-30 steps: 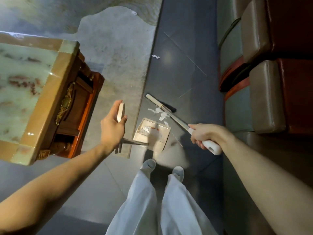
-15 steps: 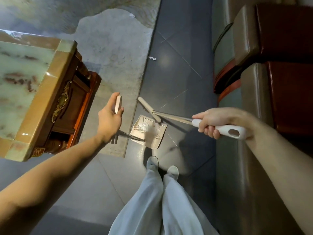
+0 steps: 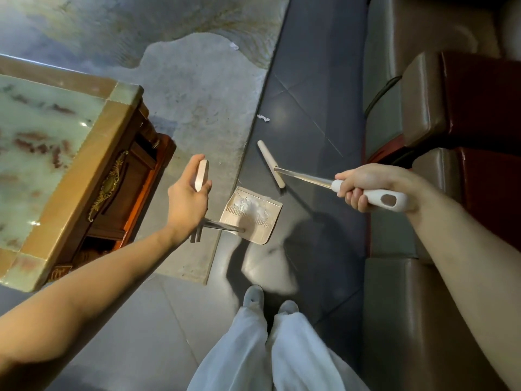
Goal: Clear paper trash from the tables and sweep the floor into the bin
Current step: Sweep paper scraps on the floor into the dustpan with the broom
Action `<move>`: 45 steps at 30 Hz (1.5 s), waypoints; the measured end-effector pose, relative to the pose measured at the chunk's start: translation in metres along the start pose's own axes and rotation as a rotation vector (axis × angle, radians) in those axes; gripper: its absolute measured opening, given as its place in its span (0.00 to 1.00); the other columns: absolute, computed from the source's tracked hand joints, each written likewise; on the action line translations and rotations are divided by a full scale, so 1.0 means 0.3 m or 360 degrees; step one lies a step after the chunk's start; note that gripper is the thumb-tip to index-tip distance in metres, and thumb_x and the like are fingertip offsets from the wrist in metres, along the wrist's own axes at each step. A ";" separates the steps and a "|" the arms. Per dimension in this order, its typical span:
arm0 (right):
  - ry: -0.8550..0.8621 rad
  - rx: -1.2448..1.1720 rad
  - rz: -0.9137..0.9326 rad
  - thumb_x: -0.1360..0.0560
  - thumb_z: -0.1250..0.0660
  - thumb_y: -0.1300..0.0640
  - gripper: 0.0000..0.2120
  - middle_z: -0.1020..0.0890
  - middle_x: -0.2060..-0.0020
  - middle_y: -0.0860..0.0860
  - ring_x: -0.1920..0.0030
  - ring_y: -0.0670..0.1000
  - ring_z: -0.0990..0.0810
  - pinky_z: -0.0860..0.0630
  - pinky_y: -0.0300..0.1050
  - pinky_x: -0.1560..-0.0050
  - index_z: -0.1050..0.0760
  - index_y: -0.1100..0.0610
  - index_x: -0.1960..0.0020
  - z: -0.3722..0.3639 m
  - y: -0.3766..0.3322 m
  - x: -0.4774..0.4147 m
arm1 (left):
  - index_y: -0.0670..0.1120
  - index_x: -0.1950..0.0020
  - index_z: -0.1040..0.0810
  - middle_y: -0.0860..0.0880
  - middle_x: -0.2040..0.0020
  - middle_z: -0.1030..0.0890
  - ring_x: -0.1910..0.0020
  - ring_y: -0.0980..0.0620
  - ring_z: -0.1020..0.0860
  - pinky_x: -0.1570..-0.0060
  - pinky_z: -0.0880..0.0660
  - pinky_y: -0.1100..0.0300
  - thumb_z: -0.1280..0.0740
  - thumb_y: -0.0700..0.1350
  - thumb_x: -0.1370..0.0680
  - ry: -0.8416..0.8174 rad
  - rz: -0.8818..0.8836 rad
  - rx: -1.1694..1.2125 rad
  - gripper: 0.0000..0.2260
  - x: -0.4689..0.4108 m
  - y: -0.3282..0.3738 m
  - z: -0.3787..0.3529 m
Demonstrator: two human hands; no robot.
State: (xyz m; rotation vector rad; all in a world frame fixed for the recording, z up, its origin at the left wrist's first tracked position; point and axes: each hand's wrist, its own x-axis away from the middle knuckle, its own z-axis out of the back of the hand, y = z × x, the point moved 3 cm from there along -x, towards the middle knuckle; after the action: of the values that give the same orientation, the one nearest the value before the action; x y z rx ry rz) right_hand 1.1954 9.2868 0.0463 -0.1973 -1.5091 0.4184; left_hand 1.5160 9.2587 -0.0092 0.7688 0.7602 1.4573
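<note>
My left hand (image 3: pixel 187 197) grips the pale handle top of a long-handled dustpan (image 3: pixel 251 218), whose beige pan hangs just above the dark floor with white paper scraps (image 3: pixel 252 207) inside. My right hand (image 3: pixel 359 187) holds the white grip of a broom (image 3: pixel 272 163); its metal shaft runs left to a narrow beige head lifted beyond the pan. Farther out, one white paper scrap (image 3: pixel 263 117) lies on the dark tiles and another paper scrap (image 3: pixel 234 46) on the pale rug.
A marble-topped wooden table (image 3: pixel 64 170) stands at the left on a grey rug (image 3: pixel 197 103). Brown and red padded seats (image 3: pixel 439 114) line the right side. My white-trousered legs and shoes (image 3: pixel 253 300) are at the bottom centre.
The broom swept the scraps into the pan, then its head lifted and swung away past the pan. The pan now holds more paper. My right hand shifted to the right.
</note>
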 end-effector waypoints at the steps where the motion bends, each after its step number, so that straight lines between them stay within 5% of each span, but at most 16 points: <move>1: 0.0029 0.0043 -0.0004 0.22 0.45 0.68 0.25 0.33 0.71 0.50 0.82 0.40 0.35 0.37 0.29 0.82 0.38 0.54 0.27 0.007 -0.033 -0.009 | 0.58 0.31 0.33 0.60 0.55 0.27 0.65 0.56 0.22 0.71 0.24 0.65 0.37 0.38 0.20 -0.0008 0.0004 0.0007 0.21 -0.038 0.008 -0.003; 5: 0.0071 0.0122 -0.0047 0.22 0.44 0.67 0.22 0.32 0.74 0.50 0.81 0.40 0.35 0.37 0.30 0.83 0.36 0.58 0.29 0.066 -0.191 -0.087 | 0.58 0.30 0.34 0.61 0.52 0.29 0.65 0.59 0.21 0.72 0.26 0.69 0.36 0.39 0.21 -0.0001 0.0004 0.0003 0.23 -0.215 0.061 -0.041; 8: 0.0087 0.0138 -0.0039 0.23 0.43 0.67 0.09 0.32 0.75 0.50 0.80 0.41 0.35 0.37 0.32 0.85 0.30 0.61 0.45 0.144 -0.329 -0.178 | 0.55 0.28 0.35 0.63 0.53 0.29 0.63 0.68 0.23 0.70 0.26 0.72 0.37 0.39 0.20 0.0005 0.0016 0.0028 0.22 -0.371 0.102 -0.111; 11: 0.0088 0.0167 -0.0050 0.23 0.42 0.67 0.04 0.31 0.76 0.51 0.81 0.42 0.34 0.37 0.33 0.85 0.31 0.62 0.52 0.245 -0.478 -0.303 | 0.53 0.27 0.35 0.64 0.56 0.27 0.66 0.65 0.23 0.70 0.27 0.72 0.37 0.40 0.20 0.0042 0.0066 0.0037 0.22 -0.539 0.138 -0.210; 14: 0.0084 0.0176 -0.0029 0.23 0.42 0.67 0.04 0.30 0.77 0.51 0.80 0.42 0.33 0.36 0.33 0.85 0.30 0.61 0.54 0.345 -0.635 -0.431 | 0.55 0.25 0.38 0.51 0.53 0.21 0.70 0.60 0.23 0.70 0.26 0.72 0.38 0.41 0.19 0.0067 0.0138 0.0035 0.23 -0.715 0.190 -0.311; 16: 0.0108 0.0219 0.0003 0.23 0.41 0.67 0.04 0.30 0.76 0.51 0.80 0.42 0.33 0.36 0.33 0.84 0.30 0.61 0.56 0.407 -0.736 -0.508 | 0.55 0.25 0.38 0.43 0.42 0.21 0.70 0.60 0.23 0.71 0.26 0.71 0.38 0.41 0.19 0.0097 0.0206 0.0058 0.24 -0.831 0.223 -0.370; 24: 0.0121 0.0485 0.0118 0.23 0.40 0.66 0.06 0.29 0.71 0.53 0.77 0.44 0.32 0.34 0.35 0.80 0.28 0.61 0.47 0.542 -1.073 -0.747 | 0.53 0.24 0.40 0.44 0.31 0.27 0.66 0.58 0.23 0.67 0.24 0.68 0.38 0.39 0.19 0.0296 0.0409 0.0123 0.25 -1.169 0.293 -0.522; 30: 0.0004 0.0718 0.0030 0.23 0.39 0.67 0.19 0.29 0.72 0.52 0.78 0.44 0.33 0.34 0.34 0.77 0.31 0.58 0.33 0.543 -1.148 -0.846 | 0.53 0.24 0.39 0.46 0.28 0.32 0.40 0.38 0.24 0.42 0.25 0.41 0.38 0.37 0.20 0.0261 0.0490 0.0167 0.26 -1.361 0.343 -0.591; 33: -0.0097 0.0763 -0.0127 0.25 0.41 0.67 0.27 0.27 0.77 0.50 0.80 0.43 0.33 0.35 0.33 0.80 0.33 0.47 0.31 0.555 -1.134 -0.836 | 0.51 0.24 0.39 0.45 0.27 0.33 0.38 0.37 0.26 0.40 0.27 0.40 0.38 0.37 0.20 0.0238 0.0502 0.0166 0.26 -1.387 0.349 -0.585; 42: -0.0198 0.0804 -0.0128 0.25 0.40 0.68 0.20 0.30 0.79 0.50 0.80 0.43 0.34 0.36 0.33 0.82 0.31 0.57 0.34 0.697 -1.257 -0.628 | 0.52 0.25 0.38 0.45 0.28 0.31 0.39 0.36 0.25 0.42 0.26 0.39 0.38 0.37 0.20 0.0191 0.0493 0.0153 0.25 -1.314 0.384 -0.589; 45: -0.0134 0.0823 -0.0023 0.24 0.41 0.68 0.25 0.30 0.81 0.50 0.81 0.43 0.35 0.36 0.33 0.82 0.35 0.48 0.32 0.725 -1.303 -0.569 | 0.55 0.25 0.40 0.45 0.28 0.31 0.39 0.36 0.25 0.42 0.25 0.39 0.39 0.39 0.19 0.0137 0.0441 0.0077 0.25 -1.286 0.390 -0.592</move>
State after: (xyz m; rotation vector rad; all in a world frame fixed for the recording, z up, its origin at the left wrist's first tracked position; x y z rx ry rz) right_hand 1.0353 8.8354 0.0512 0.2403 -1.4330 0.7956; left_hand 1.3104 8.8690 -0.0177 0.8789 0.7791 1.7351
